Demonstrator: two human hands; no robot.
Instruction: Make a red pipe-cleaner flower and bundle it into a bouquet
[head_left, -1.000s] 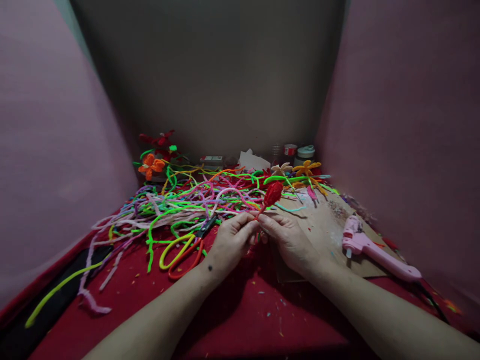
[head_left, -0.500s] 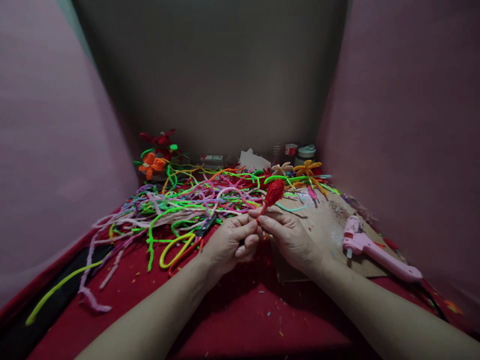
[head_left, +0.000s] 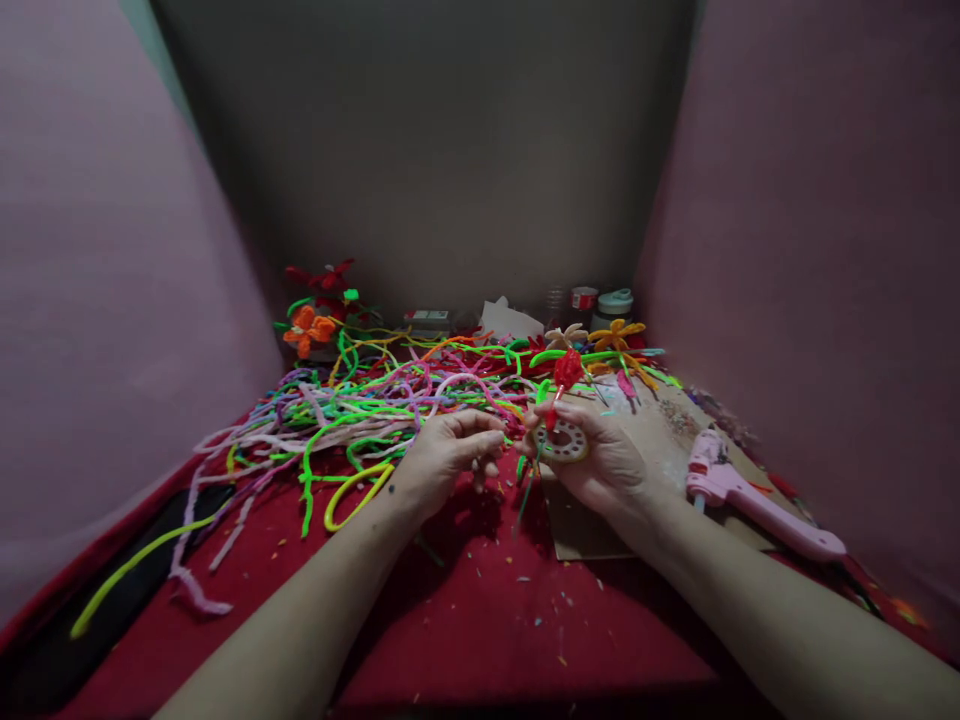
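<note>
One red bud, tilted, above right hand

The scene is dimly lit: the grey wall is sunk in gloom, while the left pink panel is rendered paler than the right pink panel. Soft shadows are cast on the red cloth below the left hand and right hand. Toward the lower corners, the forearms are stretched by wide-angle distortion
</note>
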